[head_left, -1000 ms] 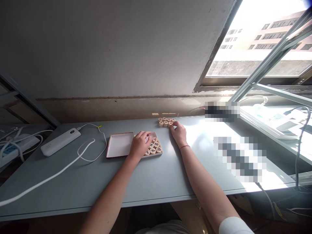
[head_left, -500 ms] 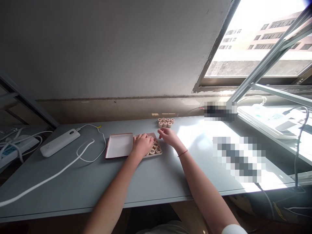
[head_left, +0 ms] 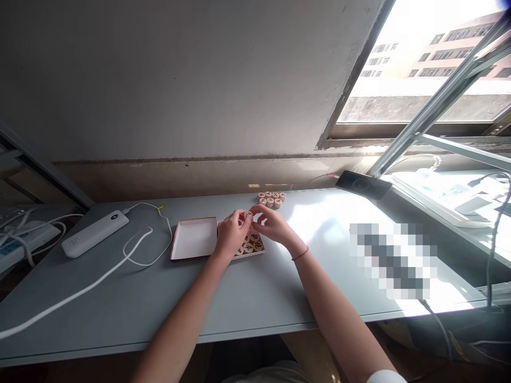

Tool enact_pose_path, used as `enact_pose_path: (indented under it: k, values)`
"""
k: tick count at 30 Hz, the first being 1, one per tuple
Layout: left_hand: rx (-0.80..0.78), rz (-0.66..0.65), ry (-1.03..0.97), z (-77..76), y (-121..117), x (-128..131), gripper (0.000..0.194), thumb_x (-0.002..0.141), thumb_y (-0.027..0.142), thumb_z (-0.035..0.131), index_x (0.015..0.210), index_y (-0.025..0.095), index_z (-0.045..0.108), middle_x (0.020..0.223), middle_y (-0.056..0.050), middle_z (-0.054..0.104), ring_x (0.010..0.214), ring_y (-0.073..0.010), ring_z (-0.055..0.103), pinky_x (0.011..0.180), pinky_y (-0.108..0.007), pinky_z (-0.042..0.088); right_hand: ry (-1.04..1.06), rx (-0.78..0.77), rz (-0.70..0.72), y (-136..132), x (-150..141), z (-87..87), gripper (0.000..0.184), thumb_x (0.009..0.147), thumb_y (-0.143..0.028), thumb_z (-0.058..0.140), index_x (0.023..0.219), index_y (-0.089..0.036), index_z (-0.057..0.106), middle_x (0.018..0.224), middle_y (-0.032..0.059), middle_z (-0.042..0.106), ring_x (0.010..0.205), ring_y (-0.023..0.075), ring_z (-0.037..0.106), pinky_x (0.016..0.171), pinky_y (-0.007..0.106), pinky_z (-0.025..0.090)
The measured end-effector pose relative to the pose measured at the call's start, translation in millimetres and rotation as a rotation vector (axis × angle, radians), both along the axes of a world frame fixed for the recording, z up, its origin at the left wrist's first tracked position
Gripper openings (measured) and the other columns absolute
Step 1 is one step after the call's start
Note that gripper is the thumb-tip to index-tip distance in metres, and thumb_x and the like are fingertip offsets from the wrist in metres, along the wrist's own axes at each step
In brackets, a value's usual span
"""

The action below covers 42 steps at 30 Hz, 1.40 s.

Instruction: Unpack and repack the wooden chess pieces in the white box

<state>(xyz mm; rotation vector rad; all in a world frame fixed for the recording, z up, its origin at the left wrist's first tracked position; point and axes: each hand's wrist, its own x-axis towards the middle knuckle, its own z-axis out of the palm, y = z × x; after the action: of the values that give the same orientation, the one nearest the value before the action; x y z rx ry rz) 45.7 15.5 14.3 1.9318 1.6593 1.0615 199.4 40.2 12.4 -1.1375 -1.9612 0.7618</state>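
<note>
A shallow pink-rimmed tray lies on the grey table. Its right part holds several round wooden chess pieces. My left hand hovers over those pieces, fingers curled, pinching one wooden piece at its fingertips. My right hand meets it from the right, fingers bent toward the same piece. A small cluster of loose wooden pieces sits further back near the wall.
A white power bank with a looping white cable lies at the left. A power strip sits at the far left. A dark phone rests by the window sill at the right.
My right hand left the loose cluster at the back and came over the tray. My left hand lifted off the tray pieces and now pinches one piece between both hands.
</note>
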Motion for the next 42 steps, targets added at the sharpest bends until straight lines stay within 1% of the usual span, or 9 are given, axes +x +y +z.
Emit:
enact_pose_path:
  k: [7, 15, 19, 23, 27, 32, 35, 39, 42]
  values:
    - [-0.045, 0.040, -0.347, 5.7, -4.1, -4.8, 0.019, 0.088, 0.039, 0.055, 0.092, 0.021, 0.060, 0.094, -0.004, 0.071, 0.086, -0.0166, 0.067, 0.076, -0.028, 0.052, 0.017, 0.215, -0.039, 0.8, -9.3, -0.8, 0.023, 0.083, -0.030, 0.057, 0.103, -0.021, 0.065, 0.099, 0.0069, 0.063, 0.071, 0.0136, 0.058, 0.064, 0.028, 0.050]
    - [0.023, 0.054, -0.491, -1.5, 1.0, -19.2, 0.018, 0.084, 0.023, 0.059, 0.101, 0.019, 0.062, 0.099, -0.006, 0.069, 0.087, -0.0142, 0.066, 0.083, -0.029, 0.053, -0.048, 0.070, -0.688, 31.9, 51.7, -26.7, 0.027, 0.075, -0.028, 0.056, 0.100, -0.020, 0.061, 0.095, 0.0058, 0.066, 0.064, 0.0155, 0.056, 0.066, 0.032, 0.045]
    - [-0.004, 0.062, -0.455, -5.5, 1.5, -20.0, 0.025, 0.081, 0.015, 0.059, 0.105, 0.020, 0.063, 0.106, -0.006, 0.067, 0.086, -0.0127, 0.065, 0.080, -0.027, 0.055, -0.190, 0.021, -0.781, 43.3, 68.7, -48.8, 0.013, 0.077, -0.033, 0.054, 0.078, -0.022, 0.061, 0.090, 0.0062, 0.069, 0.077, 0.0210, 0.057, 0.073, 0.033, 0.042]
    - [0.005, 0.020, -0.369, -5.7, -1.2, -17.8, 0.026, 0.083, 0.019, 0.059, 0.109, 0.021, 0.062, 0.104, -0.006, 0.066, 0.082, -0.0126, 0.064, 0.076, -0.027, 0.055, -0.242, 0.047, -0.772, 48.2, 68.3, -57.4, 0.016, 0.078, -0.030, 0.051, 0.080, -0.021, 0.064, 0.091, 0.0086, 0.068, 0.088, 0.0245, 0.057, 0.083, 0.039, 0.041]
    - [0.089, -0.001, -0.150, -5.8, -4.3, -15.8, 0.024, 0.085, 0.026, 0.061, 0.109, 0.022, 0.063, 0.097, -0.004, 0.066, 0.076, -0.0139, 0.063, 0.076, -0.029, 0.054, -0.122, 0.128, -0.772, 38.8, 51.7, -39.8, 0.021, 0.080, -0.031, 0.049, 0.088, -0.019, 0.065, 0.097, 0.0114, 0.067, 0.091, 0.0246, 0.058, 0.084, 0.040, 0.044]
    - [0.209, -0.063, 0.070, -7.5, -7.2, -14.3, 0.026, 0.086, 0.021, 0.060, 0.111, 0.022, 0.062, 0.096, -0.004, 0.066, 0.081, -0.0164, 0.064, 0.080, -0.030, 0.051, 0.152, -0.011, -0.186, 7.4, 4.9, -3.2, 0.029, 0.081, -0.047, 0.059, 0.091, -0.020, 0.065, 0.086, 0.0057, 0.069, 0.078, 0.0180, 0.063, 0.067, 0.028, 0.049]
    - [0.245, -0.079, 0.111, -7.3, -8.2, -14.5, 0.028, 0.085, 0.017, 0.060, 0.113, 0.022, 0.061, 0.099, -0.005, 0.067, 0.089, -0.0184, 0.064, 0.082, -0.030, 0.050, 0.141, -0.044, -0.016, -7.7, -16.5, 8.2, 0.029, 0.081, -0.047, 0.062, 0.089, -0.020, 0.067, 0.081, 0.0040, 0.069, 0.071, 0.0159, 0.062, 0.059, 0.026, 0.048]
    - [0.255, -0.075, 0.154, -7.0, -8.1, -14.6, 0.029, 0.086, 0.018, 0.060, 0.114, 0.023, 0.059, 0.099, -0.005, 0.067, 0.090, -0.0190, 0.064, 0.083, -0.030, 0.050, 0.158, -0.048, -0.006, -8.6, -18.8, 8.9, 0.029, 0.080, -0.046, 0.062, 0.090, -0.020, 0.068, 0.082, 0.0043, 0.068, 0.073, 0.0161, 0.063, 0.063, 0.027, 0.052]
    - [0.241, -0.063, 0.168, -8.4, -7.5, -14.5, 0.032, 0.086, 0.021, 0.061, 0.118, 0.024, 0.057, 0.097, -0.004, 0.066, 0.090, -0.0190, 0.063, 0.083, -0.031, 0.050, 0.183, -0.003, -0.152, 4.0, -1.5, 1.5, 0.029, 0.079, -0.044, 0.062, 0.092, -0.019, 0.068, 0.088, 0.0064, 0.068, 0.076, 0.0173, 0.064, 0.066, 0.029, 0.054]
